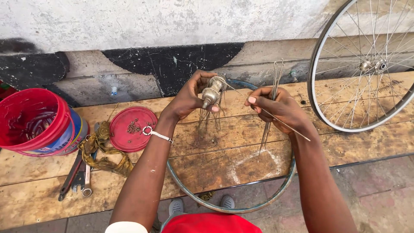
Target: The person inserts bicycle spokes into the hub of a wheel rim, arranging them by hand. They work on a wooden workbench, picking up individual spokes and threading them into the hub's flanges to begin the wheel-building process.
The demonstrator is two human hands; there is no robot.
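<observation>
The left hand [189,97] gripped a metal hub [212,92] above the bare rim [233,209] on the wooden bench [43,198], loose spokes dangling. The right hand [278,108] clenched a spoke bundle [271,108]. Bucket [36,121], lid [131,129] and built wheel [366,64] stood aside, leaving room.

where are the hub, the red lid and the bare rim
hub [211,93], head view, on its metal barrel
red lid [125,118], head view, on its bare upper part
bare rim [224,209], head view, on its near arc

Red round tub [32,118] at far left, blue and white label [64,138] wrapping its side
</observation>
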